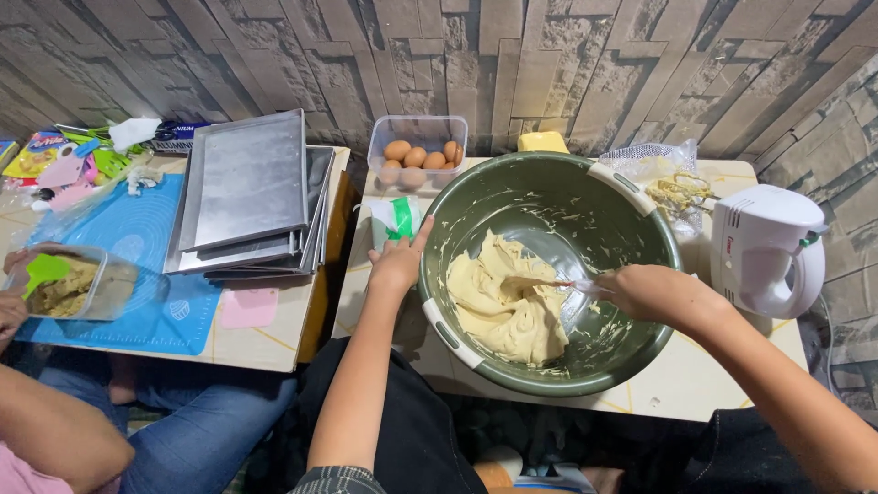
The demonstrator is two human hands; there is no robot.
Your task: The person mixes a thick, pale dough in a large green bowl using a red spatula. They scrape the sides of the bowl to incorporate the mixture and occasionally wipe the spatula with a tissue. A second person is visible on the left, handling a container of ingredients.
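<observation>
A large green mixing bowl (476, 201) sits on a low white table (695, 384) and holds a mass of pale yellow dough (508, 302). My left hand (400, 263) grips the bowl's near-left rim. My right hand (640, 291) reaches inside the bowl and holds a spatula (558, 284) whose blade is pushed into the dough.
A clear tub of brown eggs (418, 154) and a yellow block (542, 142) stand behind the bowl. A white hand mixer (766, 249) and bagged beaters (677, 190) lie at right. Stacked metal baking trays (249, 194) and a blue mat (146, 265) cover the left table, where another person's hands hold a container of dough (75, 285).
</observation>
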